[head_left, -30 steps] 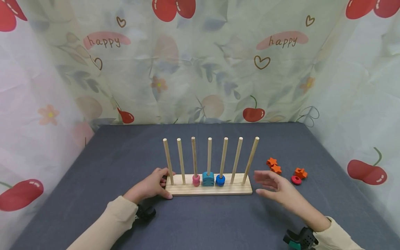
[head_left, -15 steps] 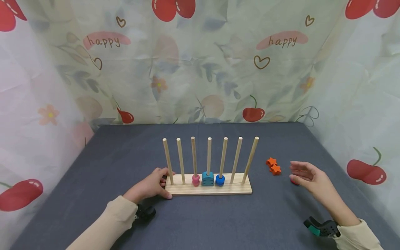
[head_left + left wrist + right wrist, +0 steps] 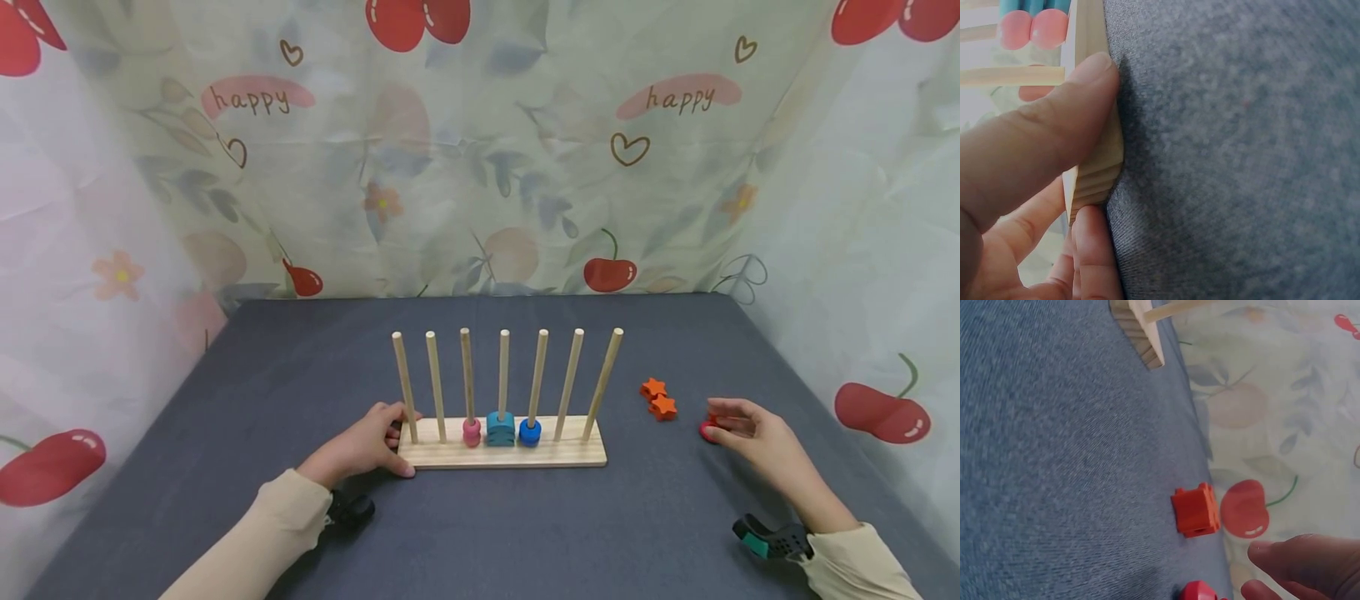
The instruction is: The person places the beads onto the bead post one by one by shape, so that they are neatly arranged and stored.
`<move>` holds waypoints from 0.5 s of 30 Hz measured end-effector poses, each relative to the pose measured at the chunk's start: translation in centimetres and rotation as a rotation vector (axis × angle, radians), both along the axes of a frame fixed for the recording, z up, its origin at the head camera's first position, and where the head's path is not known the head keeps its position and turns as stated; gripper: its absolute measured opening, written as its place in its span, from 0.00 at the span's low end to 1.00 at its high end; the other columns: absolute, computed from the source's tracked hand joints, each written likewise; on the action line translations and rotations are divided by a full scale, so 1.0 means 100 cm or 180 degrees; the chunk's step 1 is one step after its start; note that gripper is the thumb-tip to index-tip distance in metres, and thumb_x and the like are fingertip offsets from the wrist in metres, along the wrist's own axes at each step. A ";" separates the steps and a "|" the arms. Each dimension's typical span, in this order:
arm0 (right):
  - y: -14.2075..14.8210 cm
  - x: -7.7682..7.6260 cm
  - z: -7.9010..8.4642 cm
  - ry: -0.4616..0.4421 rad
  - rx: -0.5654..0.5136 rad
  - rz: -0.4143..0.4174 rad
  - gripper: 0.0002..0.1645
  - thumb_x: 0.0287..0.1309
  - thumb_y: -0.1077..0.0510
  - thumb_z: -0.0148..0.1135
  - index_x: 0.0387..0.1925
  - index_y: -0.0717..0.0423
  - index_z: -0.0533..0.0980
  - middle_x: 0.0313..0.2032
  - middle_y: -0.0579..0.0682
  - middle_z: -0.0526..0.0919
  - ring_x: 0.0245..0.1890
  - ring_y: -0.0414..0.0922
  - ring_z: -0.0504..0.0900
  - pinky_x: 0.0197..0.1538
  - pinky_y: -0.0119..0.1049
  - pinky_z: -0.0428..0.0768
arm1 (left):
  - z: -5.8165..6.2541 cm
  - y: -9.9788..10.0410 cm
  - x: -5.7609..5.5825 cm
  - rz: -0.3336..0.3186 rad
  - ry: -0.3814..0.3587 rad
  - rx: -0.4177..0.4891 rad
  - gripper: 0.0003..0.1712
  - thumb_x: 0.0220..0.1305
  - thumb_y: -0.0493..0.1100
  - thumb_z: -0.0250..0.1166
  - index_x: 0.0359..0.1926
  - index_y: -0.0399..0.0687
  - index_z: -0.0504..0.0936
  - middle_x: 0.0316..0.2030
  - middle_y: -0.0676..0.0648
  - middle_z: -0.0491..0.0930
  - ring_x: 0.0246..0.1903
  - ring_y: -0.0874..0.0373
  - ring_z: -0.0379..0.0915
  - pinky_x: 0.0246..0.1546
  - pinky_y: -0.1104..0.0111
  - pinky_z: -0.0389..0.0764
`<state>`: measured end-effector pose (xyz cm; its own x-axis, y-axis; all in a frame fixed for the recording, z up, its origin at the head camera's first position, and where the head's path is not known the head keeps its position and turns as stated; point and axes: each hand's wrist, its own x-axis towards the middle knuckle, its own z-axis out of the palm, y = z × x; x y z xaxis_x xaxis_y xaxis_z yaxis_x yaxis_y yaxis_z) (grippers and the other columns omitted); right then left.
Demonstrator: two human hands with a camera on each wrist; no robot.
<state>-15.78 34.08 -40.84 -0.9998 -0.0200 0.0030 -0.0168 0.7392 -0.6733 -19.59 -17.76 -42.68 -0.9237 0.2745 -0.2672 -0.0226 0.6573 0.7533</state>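
Observation:
My left hand (image 3: 360, 446) holds the left end of a wooden peg stand (image 3: 450, 454), thumb on the front edge and fingers behind. In the left wrist view the thumb (image 3: 1041, 131) lies along the wood. Low on three middle pegs sit pink beads (image 3: 471, 433), teal arched pieces (image 3: 500, 431) and blue beads (image 3: 529, 433). At the right, my right hand (image 3: 765, 454) is around a red ring bead (image 3: 707, 431), thumb beside it and fingers spread above. Orange pieces by that ring are mostly hidden by the hand. In the right wrist view the fingers (image 3: 1304, 559) stand apart from the red bead (image 3: 1197, 591).
Two orange star beads (image 3: 658, 400) lie between the stand and my right hand. The outer pegs, such as the rightmost peg (image 3: 603, 383), carry nothing. A patterned curtain (image 3: 480, 167) closes off the back and sides of the dark table (image 3: 480, 533).
My right hand has moved right from beside the stand's end to the red ring and orange pieces, lowering slightly towards them. The left hand and the stand have stayed still.

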 end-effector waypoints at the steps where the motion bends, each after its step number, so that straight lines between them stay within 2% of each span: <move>1: 0.000 -0.001 -0.001 0.0008 0.0010 0.0002 0.35 0.62 0.47 0.64 0.62 0.65 0.69 0.55 0.67 0.78 0.37 0.14 0.69 0.37 0.24 0.76 | 0.000 0.000 0.000 0.0003 -0.0002 0.0001 0.43 0.37 0.33 0.81 0.58 0.47 0.74 0.47 0.41 0.65 0.48 0.50 0.67 0.52 0.56 0.73; 12: 0.002 -0.004 -0.005 -0.0089 0.0131 -0.0041 0.34 0.61 0.46 0.64 0.60 0.66 0.71 0.50 0.64 0.82 0.34 0.17 0.72 0.36 0.26 0.77 | 0.001 -0.001 0.001 -0.0013 -0.0033 0.0020 0.43 0.38 0.34 0.81 0.59 0.48 0.74 0.49 0.41 0.64 0.48 0.50 0.66 0.52 0.56 0.72; 15: 0.002 -0.005 -0.006 -0.0134 0.0174 -0.0044 0.34 0.60 0.46 0.64 0.59 0.65 0.72 0.49 0.63 0.83 0.35 0.20 0.75 0.36 0.29 0.78 | 0.000 -0.001 0.001 -0.0023 -0.0015 0.0014 0.43 0.38 0.34 0.81 0.59 0.47 0.74 0.49 0.41 0.64 0.48 0.50 0.67 0.52 0.56 0.73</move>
